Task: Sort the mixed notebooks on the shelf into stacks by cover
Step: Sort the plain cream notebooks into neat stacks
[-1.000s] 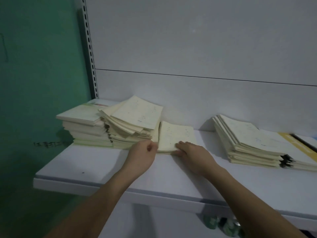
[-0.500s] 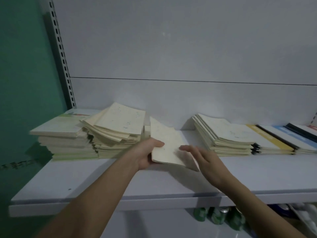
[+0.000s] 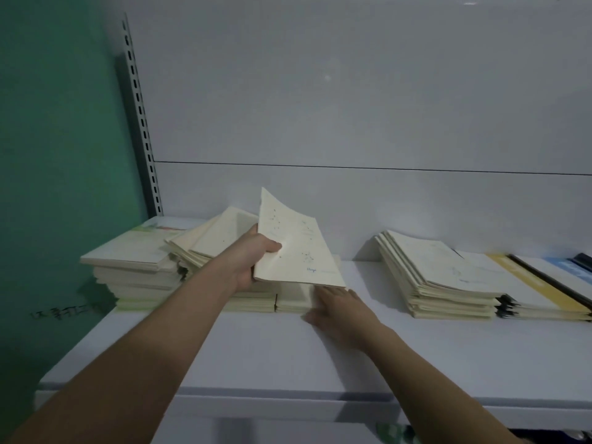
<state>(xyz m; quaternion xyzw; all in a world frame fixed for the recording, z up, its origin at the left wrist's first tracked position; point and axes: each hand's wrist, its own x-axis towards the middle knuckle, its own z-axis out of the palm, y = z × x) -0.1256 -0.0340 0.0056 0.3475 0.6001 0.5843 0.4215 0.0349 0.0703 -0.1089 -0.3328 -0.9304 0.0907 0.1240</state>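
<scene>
Left hand (image 3: 253, 264) grips a cream notebook (image 3: 294, 248) by its 9 o'clock edge, tilted up above the shelf (image 3: 288, 357). Right hand (image 3: 339, 309) lies flat, fingers straight, against the low pile (image 3: 293, 299). Notebook looks light, thin, floppy w/ slick cover; pinch near spine.

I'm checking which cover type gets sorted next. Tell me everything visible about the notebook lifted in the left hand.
The lifted notebook is thin, with a soft cream paper-like cover carrying small scattered dark marks and a short blue print near its lower edge. It is closed, tilted steeply with its far corner raised, and bends slightly. The left hand grips its left edge, thumb on the cover. It hangs above a low cream stack on the white shelf; the right hand lies beneath its lower right corner, contact unclear.
</scene>
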